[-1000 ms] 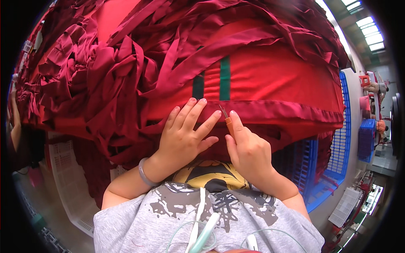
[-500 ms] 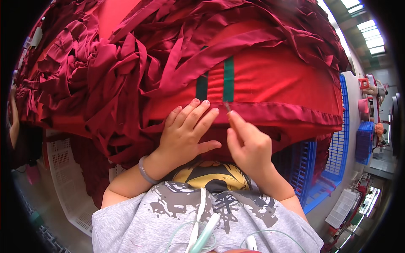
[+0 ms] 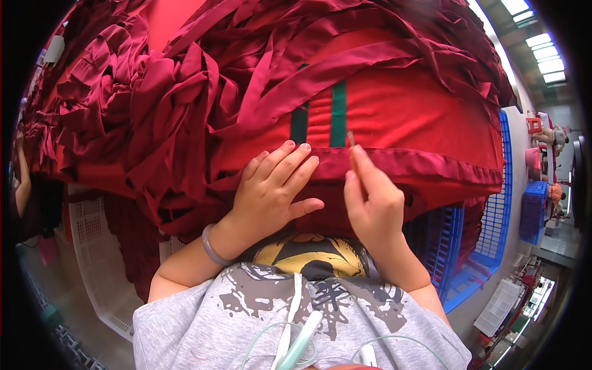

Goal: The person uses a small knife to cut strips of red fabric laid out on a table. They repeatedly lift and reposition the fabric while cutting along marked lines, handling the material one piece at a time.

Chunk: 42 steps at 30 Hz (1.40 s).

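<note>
Here, the head view: a person in a gray printed shirt (image 3: 185, 317) stood with both bare hands at a surface spread with red cloth (image 3: 425, 117).
Left hand (image 3: 274, 188): spread wide, palm down, gripping nothing, its fingertips laid over a long maroon strip (image 3: 425, 163); the thumb pointed toward the right hand, the two well apart.
Right hand (image 3: 379, 203): pinched narrow around a slim tool (image 3: 351, 139), thumb and index finger closed on its handle.
Tool tip: pointed away from the wearer, past the far edge of the strip and just right of a green band; whether it touched the cloth could not be told.
Maroon strip: ran along the near edge of the red cloth, from under the left fingers out toward the right corner.
Green bands: a brighter one (image 3: 338, 117) and a darker one (image 3: 298, 125) stood side by side beyond the strip.
Tangled ribbons (image 3: 166, 92): maroon lengths heaped to the left and across the far side.
Left wrist: circled by a pale bangle (image 3: 214, 245).
Baskets: a white one (image 3: 92, 246) sat low at left, a blue one (image 3: 493, 216) at right.
Left rim: another person's arm (image 3: 23, 179) showed beside the heap.
</note>
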Available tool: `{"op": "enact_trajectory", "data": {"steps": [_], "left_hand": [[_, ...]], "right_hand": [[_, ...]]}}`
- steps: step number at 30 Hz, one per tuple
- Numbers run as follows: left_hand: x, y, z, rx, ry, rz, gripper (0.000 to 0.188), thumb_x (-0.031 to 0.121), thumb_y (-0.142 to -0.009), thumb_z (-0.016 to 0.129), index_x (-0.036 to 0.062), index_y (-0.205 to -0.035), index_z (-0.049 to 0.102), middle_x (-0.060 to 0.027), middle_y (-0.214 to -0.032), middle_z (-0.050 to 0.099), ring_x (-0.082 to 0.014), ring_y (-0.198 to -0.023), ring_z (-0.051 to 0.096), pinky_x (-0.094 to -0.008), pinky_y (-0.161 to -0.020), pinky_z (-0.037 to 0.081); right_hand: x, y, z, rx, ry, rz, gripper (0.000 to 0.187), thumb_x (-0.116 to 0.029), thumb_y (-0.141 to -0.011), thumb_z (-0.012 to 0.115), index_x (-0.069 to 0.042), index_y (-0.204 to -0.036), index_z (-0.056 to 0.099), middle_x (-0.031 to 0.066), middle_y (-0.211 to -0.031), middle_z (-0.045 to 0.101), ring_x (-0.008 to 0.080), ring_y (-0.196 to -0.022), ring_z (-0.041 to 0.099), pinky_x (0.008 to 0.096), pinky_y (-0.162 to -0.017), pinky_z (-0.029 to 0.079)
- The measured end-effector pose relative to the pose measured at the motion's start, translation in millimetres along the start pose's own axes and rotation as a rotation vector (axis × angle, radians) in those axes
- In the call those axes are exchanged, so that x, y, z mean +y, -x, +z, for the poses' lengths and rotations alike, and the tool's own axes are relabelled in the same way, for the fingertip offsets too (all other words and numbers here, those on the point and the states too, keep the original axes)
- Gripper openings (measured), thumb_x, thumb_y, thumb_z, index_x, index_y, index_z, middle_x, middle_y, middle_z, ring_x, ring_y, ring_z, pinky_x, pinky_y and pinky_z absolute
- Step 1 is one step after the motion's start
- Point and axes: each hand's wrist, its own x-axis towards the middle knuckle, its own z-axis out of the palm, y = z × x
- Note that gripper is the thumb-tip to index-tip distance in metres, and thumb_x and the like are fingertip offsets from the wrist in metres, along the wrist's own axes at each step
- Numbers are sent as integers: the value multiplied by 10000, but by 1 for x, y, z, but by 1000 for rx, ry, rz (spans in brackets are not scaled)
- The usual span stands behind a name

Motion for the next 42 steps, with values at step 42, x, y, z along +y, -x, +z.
{"op": "enact_trajectory", "data": {"steps": [42], "left_hand": [[-3, -4, -7, 54, 225, -4, 596, 417, -854, 679, 56, -1305, 534, -115, -1336, 547, -300, -1238, 504, -424, -1025, 358]], "right_hand": [[5, -39, 20, -164, 8, -25, 66, -87, -784, 650, -55, -824, 608, 93, -761, 606, 298, -685, 617, 399, -588, 488]]}}
